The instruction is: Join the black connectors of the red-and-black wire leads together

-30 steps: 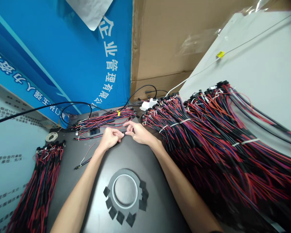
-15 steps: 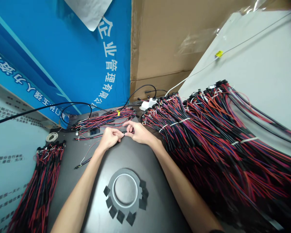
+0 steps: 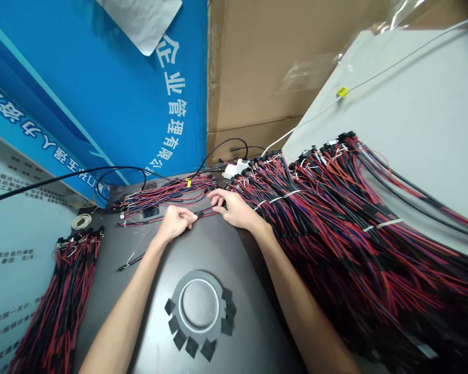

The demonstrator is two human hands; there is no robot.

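Note:
A thin wire harness (image 3: 208, 212) with a dark section spans the gap between my hands above the dark table (image 3: 234, 270). My left hand (image 3: 176, 222) pinches its left end between thumb and fingertips. My right hand (image 3: 233, 208) has curled fingers around the red and dark wires at the right end. Nearer to me lies a round tape roll (image 3: 200, 305) with black tape pieces stuck around its edge. Behind my hands rests a pile of red and black wires (image 3: 171, 189) with a yellow tag.
Large tied wire bundles (image 3: 327, 208) fill the right side. Another bundle (image 3: 68, 291) lies at the left, below a white cable coil (image 3: 81, 222). A white plug (image 3: 236, 169) stands at the back, before a cardboard sheet (image 3: 257, 67) and a blue printed panel (image 3: 113, 93).
My right hand has moved right, away from my left hand, and more of the harness shows between them. The view has shifted slightly.

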